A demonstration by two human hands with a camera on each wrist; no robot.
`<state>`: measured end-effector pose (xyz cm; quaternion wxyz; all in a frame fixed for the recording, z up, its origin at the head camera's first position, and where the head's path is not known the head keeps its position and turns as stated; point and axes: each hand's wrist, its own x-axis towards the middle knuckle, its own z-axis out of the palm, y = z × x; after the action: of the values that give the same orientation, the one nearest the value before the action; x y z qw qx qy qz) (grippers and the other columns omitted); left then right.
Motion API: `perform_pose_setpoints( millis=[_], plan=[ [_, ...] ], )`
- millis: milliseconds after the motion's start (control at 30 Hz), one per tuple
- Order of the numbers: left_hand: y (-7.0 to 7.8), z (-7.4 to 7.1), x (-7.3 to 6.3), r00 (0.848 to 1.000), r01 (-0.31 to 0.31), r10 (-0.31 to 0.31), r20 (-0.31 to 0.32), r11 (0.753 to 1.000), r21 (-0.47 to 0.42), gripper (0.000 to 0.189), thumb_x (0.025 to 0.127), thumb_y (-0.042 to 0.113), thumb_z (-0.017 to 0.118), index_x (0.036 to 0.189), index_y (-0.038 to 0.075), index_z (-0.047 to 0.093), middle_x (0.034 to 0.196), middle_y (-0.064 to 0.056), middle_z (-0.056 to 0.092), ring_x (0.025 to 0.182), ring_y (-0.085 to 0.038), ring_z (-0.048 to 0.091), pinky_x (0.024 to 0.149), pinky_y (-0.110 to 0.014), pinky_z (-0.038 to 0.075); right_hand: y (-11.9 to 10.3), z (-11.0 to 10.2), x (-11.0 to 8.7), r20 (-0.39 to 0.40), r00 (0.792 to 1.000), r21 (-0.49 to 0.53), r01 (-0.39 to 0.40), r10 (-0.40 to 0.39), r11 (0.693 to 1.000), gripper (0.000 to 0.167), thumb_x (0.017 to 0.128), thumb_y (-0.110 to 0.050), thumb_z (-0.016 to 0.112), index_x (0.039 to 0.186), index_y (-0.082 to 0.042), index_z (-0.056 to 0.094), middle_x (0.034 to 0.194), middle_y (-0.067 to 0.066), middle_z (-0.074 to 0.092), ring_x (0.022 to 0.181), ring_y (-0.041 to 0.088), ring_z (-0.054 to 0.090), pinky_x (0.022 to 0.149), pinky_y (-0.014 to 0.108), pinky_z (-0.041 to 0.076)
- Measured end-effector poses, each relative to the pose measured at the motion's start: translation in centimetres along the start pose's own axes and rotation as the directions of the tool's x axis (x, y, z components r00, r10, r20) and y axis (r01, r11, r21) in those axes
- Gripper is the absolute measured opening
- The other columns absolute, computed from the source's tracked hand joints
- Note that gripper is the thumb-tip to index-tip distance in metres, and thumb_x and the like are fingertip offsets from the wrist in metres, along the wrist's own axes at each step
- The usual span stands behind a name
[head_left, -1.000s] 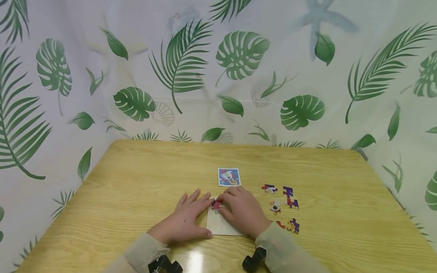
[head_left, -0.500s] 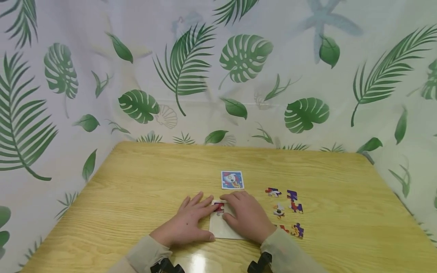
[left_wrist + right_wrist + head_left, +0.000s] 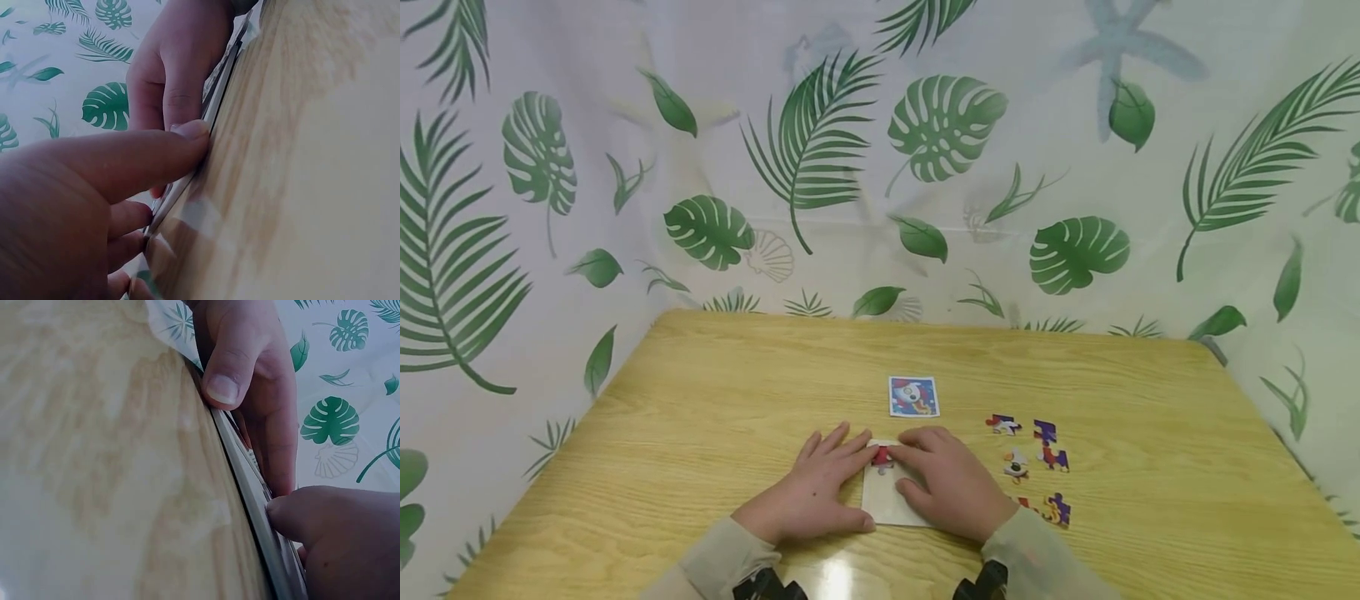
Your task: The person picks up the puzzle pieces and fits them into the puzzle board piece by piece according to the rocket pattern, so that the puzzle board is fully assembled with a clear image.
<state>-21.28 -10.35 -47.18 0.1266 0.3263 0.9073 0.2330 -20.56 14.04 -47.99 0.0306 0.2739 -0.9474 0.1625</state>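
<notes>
A pale square puzzle board (image 3: 891, 506) lies on the table between both hands. In its upper left corner sits a red jigsaw piece (image 3: 882, 460) with a knob pointing toward the person. My left hand (image 3: 815, 492) rests along the board's left side, fingers spread and straight, its index fingertip on the piece's left side. The right hand (image 3: 957, 485) lies over the board's right part, its index fingertip at the piece's right side and its thumb over the bare board. The left wrist view shows the left thumb (image 3: 181, 147) at the board's edge. Right-hand fingers partly hide the board.
A small picture card (image 3: 913, 397) with a cartoon figure lies beyond the board. Several loose jigsaw pieces (image 3: 1054, 458) are scattered to the right, one partly covered by the right sleeve (image 3: 1033, 542). A leaf-patterned cloth (image 3: 820, 275) hangs behind the wooden table (image 3: 737, 367).
The right fingers have loosened from over the piece and shifted right, so more of the red piece shows. The left hand stays in place on the board. The head view has shifted slightly.
</notes>
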Motion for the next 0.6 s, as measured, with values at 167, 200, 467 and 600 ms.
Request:
perform_pose_setpoints(
  millis=[167,200,467,600],
  plan=[
    [0.10,-0.14,-0.02,1.000,-0.018,0.018,0.003,1.000,0.009,0.092,0.085,0.058,0.072,0.160,0.022,0.034,0.167,-0.004,0.022,0.154,-0.032,0.003,0.118,-0.061,-0.002,-0.13,-0.19,-0.05,0.021,1.000,-0.006,0.004,-0.004,1.000,0.049,0.099,-0.042,0.062,0.144,-0.022,0.060,0.143,0.000,0.054,0.133,0.022,0.046,0.110,0.049,0.039],
    [0.11,-0.20,-0.04,1.000,-0.024,0.024,0.004,1.000,0.011,0.091,0.086,0.058,0.072,0.160,0.023,0.033,0.167,-0.004,0.022,0.154,-0.032,0.003,0.118,-0.061,-0.002,-0.15,-0.26,-0.03,0.022,1.000,-0.002,0.006,-0.006,1.000,0.049,0.099,-0.042,0.062,0.144,-0.022,0.060,0.143,0.001,0.054,0.134,0.023,0.046,0.110,0.049,0.039],
    [0.03,-0.33,0.05,0.999,-0.032,0.032,0.012,0.999,0.029,0.090,0.087,0.058,0.071,0.161,0.023,0.032,0.167,-0.004,0.020,0.154,-0.032,0.003,0.118,-0.061,-0.002,-0.01,-0.70,0.16,0.025,1.000,0.031,-0.010,0.009,0.999,0.052,0.098,-0.042,0.063,0.144,-0.018,0.060,0.144,-0.001,0.054,0.135,0.022,0.046,0.112,0.047,0.037],
    [0.04,-0.15,-0.02,1.000,-0.018,0.018,0.012,1.000,0.018,0.091,0.086,0.058,0.072,0.160,0.022,0.034,0.167,-0.003,0.021,0.154,-0.032,0.003,0.119,-0.060,-0.003,-0.11,-0.49,-0.01,0.018,0.999,0.038,-0.040,0.040,0.998,0.054,0.097,-0.041,0.064,0.144,-0.014,0.059,0.148,0.001,0.051,0.138,0.023,0.044,0.112,0.047,0.037]
  ],
)
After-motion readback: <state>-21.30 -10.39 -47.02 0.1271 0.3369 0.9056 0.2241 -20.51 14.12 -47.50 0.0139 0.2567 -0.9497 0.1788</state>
